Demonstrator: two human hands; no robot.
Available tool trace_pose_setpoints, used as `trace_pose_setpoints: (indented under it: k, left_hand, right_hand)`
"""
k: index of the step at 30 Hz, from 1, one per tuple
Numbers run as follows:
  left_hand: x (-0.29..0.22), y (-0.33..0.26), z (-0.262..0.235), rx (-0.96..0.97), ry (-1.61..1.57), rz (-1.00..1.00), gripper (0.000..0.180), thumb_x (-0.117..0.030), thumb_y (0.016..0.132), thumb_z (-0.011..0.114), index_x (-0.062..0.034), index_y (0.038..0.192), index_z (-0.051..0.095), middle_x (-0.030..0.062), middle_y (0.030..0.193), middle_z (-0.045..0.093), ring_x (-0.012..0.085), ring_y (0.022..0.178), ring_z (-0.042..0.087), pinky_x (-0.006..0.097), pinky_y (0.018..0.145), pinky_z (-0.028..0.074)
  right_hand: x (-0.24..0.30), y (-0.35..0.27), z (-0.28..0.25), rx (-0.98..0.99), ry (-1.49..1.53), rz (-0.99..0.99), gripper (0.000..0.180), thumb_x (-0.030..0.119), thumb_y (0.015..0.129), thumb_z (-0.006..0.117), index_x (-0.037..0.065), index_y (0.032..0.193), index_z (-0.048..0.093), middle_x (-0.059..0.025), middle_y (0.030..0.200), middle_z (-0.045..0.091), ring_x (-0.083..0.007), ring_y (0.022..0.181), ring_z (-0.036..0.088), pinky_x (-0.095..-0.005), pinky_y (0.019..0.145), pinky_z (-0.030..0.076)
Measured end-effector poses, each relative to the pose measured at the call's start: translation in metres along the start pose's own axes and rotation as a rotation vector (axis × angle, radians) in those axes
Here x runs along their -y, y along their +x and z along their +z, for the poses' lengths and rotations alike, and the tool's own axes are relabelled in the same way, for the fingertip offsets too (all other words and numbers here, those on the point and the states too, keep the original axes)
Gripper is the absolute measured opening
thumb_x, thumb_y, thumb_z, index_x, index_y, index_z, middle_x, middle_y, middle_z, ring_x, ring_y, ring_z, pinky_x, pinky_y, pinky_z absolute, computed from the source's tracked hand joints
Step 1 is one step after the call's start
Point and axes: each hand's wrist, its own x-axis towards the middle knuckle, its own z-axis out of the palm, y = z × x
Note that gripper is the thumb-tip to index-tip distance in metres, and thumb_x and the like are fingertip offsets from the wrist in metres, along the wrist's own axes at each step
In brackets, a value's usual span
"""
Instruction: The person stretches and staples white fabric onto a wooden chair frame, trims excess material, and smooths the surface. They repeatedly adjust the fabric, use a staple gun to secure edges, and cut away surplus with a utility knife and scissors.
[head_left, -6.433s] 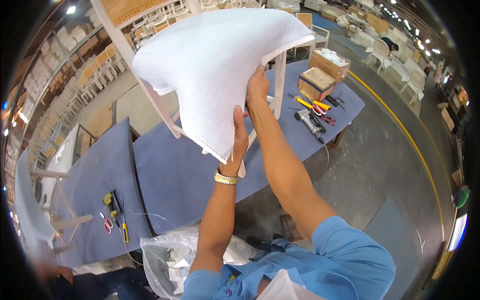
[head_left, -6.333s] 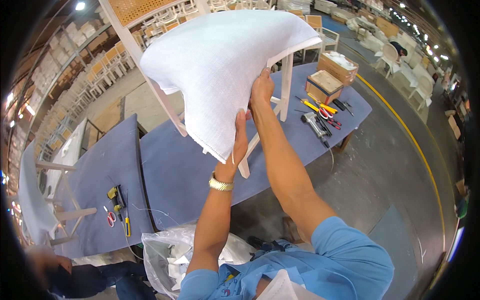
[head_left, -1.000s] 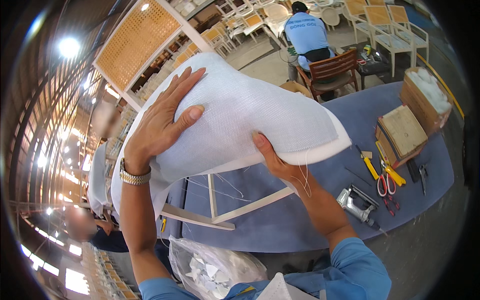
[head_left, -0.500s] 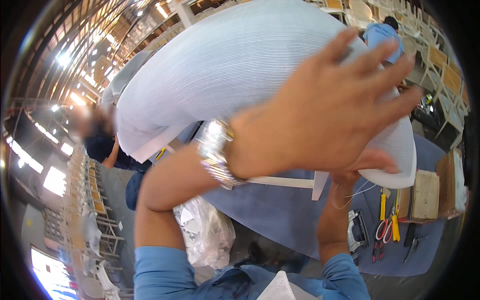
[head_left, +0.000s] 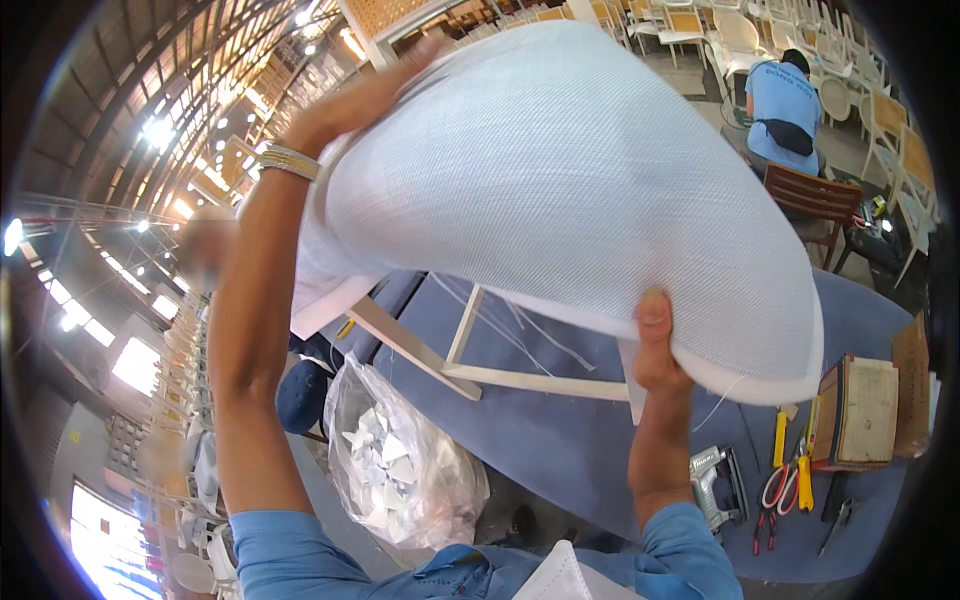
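We saw two bare hands on a white, curved seat covered in woven fabric (head_left: 560,170), at 12 to 1 o'clock in our view.
The right hand (head_left: 660,350) held the seat's rim at its 5 o'clock, thumb pressed on top, fingers hidden beneath; the left hand (head_left: 375,92) lay at its 10 o'clock, fingers straight and spread open along the edge, holding nothing closed that we could make out. Below the seat, at 6 o'clock, we saw a pale wooden leg frame (head_left: 545,383) over a blue cloth-topped table (head_left: 560,450). At 4 o'clock lay a silver metal staple gun (head_left: 712,490) and red-handled scissors (head_left: 778,490), with a brown cardboard box (head_left: 865,410) just beyond. A clear plastic bag of white scraps (head_left: 450,490) stood at 7 o'clock; a co-worker in a light-blue shirt (head_left: 782,100) sat at 2.
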Motion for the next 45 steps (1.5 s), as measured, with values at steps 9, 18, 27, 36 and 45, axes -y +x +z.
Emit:
trace_pose_setpoints:
  k: [9,18,27,36,45]
  left_hand:
    - [-0.057,-0.026,0.034,-0.105,-0.040,0.315,0.080,-0.072,0.093,0.048,-0.0191,0.152,0.046,0.0194,0.156,0.043,0.0418,0.143,0.040,0.052,0.117,0.033]
    - [-0.087,-0.053,0.070,-0.424,0.511,0.690,0.074,-0.063,0.093,0.050,-0.0133,0.148,0.046,0.0206,0.148,0.050,0.0419,0.134,0.050,0.052,0.109,0.040]
    - [-0.083,-0.058,0.095,-0.672,0.516,0.627,0.065,-0.066,0.085,0.059,-0.0312,0.140,0.054,0.0145,0.143,0.052,0.0453,0.126,0.053,0.059,0.098,0.043]
    - [-0.070,-0.030,0.097,-0.788,0.467,0.703,0.080,-0.071,0.085,0.059,-0.0191,0.145,0.050,0.0180,0.138,0.058,0.0432,0.123,0.058,0.055,0.101,0.045]
    - [-0.019,-0.085,0.063,-0.621,0.654,0.650,0.115,-0.083,0.071,0.064,-0.0026,0.150,0.043,0.0251,0.138,0.058,0.0429,0.127,0.058,0.051,0.103,0.050]
  right_hand:
    - [-0.009,-0.004,-0.001,0.009,-0.017,-0.085,0.042,0.019,0.096,0.065,-0.005,0.129,0.056,-0.0177,0.118,0.064,-0.0231,0.098,0.065,-0.0354,0.088,0.054]
    - [-0.014,-0.034,0.020,-0.227,0.196,-0.004,0.058,0.019,0.094,0.066,-0.007,0.140,0.042,-0.0187,0.128,0.059,-0.0253,0.113,0.060,-0.0387,0.100,0.047]
    - [-0.035,-0.082,0.136,-0.375,0.334,0.136,0.052,0.012,0.096,0.066,-0.005,0.141,0.045,-0.0163,0.132,0.058,-0.0221,0.116,0.061,-0.0363,0.103,0.048]
    - [-0.058,-0.064,0.123,-0.275,0.343,-0.034,0.046,0.009,0.097,0.066,-0.002,0.138,0.050,-0.0123,0.131,0.062,-0.0178,0.113,0.062,-0.0304,0.098,0.048]
    - [-0.067,-0.045,0.144,-0.370,0.459,-0.098,0.032,0.006,0.091,0.071,-0.005,0.120,0.066,-0.0133,0.115,0.071,-0.0226,0.102,0.068,-0.0322,0.090,0.053]
